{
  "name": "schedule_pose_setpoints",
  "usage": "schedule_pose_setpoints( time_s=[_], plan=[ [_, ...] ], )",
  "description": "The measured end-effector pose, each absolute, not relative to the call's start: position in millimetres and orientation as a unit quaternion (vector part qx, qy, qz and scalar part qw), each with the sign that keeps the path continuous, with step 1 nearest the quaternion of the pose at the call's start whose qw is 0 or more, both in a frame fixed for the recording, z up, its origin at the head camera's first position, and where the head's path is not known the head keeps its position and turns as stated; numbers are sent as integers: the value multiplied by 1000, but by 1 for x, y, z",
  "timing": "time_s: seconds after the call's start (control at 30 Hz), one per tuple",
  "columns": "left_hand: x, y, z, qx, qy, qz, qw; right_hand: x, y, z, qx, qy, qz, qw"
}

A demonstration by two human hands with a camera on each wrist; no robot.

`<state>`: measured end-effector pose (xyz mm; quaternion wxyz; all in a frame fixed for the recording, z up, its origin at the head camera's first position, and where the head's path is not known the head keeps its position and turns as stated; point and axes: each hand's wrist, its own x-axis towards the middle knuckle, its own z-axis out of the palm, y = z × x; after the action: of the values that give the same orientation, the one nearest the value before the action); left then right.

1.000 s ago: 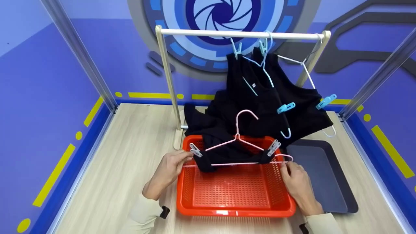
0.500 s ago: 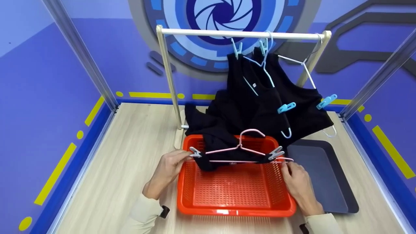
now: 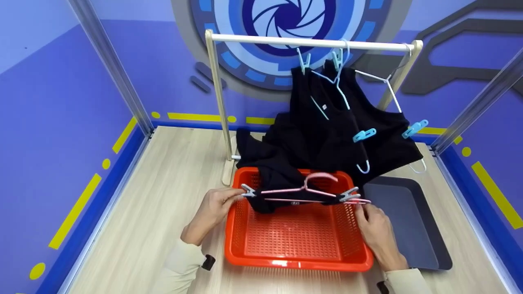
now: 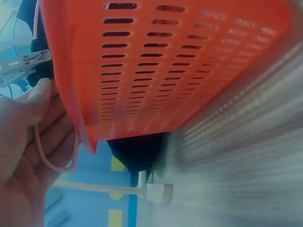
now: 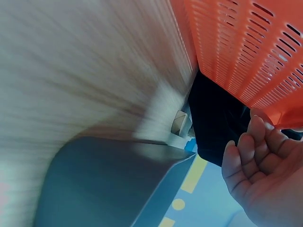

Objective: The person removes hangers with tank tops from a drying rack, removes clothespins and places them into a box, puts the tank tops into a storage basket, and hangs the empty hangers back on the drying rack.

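Note:
A pink hanger [image 3: 282,190] lies over the red basket [image 3: 296,263], its hook leaning toward the back. Grey clothespins, one at the left [image 3: 248,190] and one at the right [image 3: 349,195], fasten a black garment [image 3: 278,169] to it. My left hand [image 3: 212,210] pinches the hanger's left end beside the clothespin; in the left wrist view the pink loop [image 4: 59,168] runs across the fingers. At the hanger's right end, my right hand [image 3: 375,228] pinches the pink bar by the basket rim. In the right wrist view its fingers [image 5: 246,149] are curled and hide the grip.
Behind the basket stands a wooden rack [image 3: 310,41] with a blue hanger [image 3: 342,94] and a white hanger [image 3: 393,94] carrying black tops [image 3: 327,134], pinned with blue clothespins [image 3: 364,135]. To the right lies a dark grey tray [image 3: 404,220] on the wooden table [image 3: 163,175].
The pink hanger has tipped backward, its hook sinking from upright toward the rear rim. Both hands keep their places at its ends. The head view has shifted slightly.

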<state>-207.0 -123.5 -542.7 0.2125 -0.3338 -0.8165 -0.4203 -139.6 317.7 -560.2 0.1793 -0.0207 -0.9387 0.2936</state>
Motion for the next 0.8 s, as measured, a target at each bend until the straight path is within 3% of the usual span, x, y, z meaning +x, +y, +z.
schedule_pose_setpoints(
  time_s=[0.47, 0.8],
  plan=[
    [-209, -120, -549, -316, -805, -444, 234, -139, 317, -558, -21, -941, 288, 175],
    [-207, -118, -551, -314, -804, -443, 241, -138, 316, -553, -6, -934, 258, 248]
  ],
)
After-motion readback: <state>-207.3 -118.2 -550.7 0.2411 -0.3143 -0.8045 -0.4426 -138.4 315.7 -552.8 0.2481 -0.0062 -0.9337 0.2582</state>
